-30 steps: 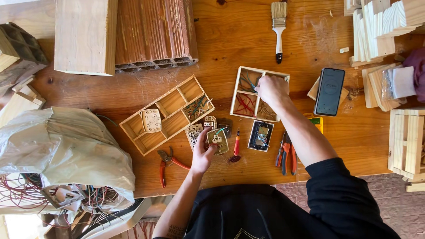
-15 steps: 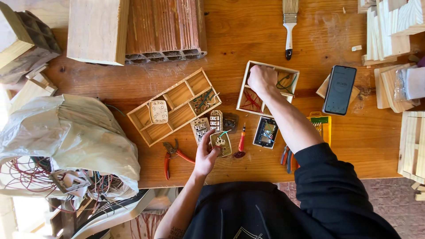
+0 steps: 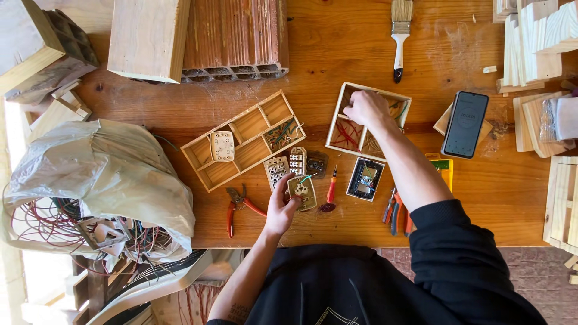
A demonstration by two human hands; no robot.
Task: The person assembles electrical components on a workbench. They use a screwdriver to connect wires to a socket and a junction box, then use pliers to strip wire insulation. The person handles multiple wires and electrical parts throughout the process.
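Scuffed orange-brown wooden desk [image 3: 337,54], cluttered. Left hand [image 3: 282,207] at six o'clock pinching small beige switch plate [image 3: 303,191]; right hand [image 3: 365,108] curled inside square four-cell wooden tray [image 3: 337,123], grip unclear. Brick paving [image 3: 530,271] below.

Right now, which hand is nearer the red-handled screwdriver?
Left. The left hand holds a beige switch plate just beside the screwdriver; the right hand reaches into the square wooden tray farther up.

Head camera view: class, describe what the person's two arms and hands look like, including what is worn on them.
Both hands are bare, with no gloves, rings or watch visible. The right hand leads to a bare forearm, with a black sleeve pushed up to about the elbow. The left hand also leads to a bare forearm, which carries a small dark marking, perhaps a tattoo, near the elbow. The garment is black.
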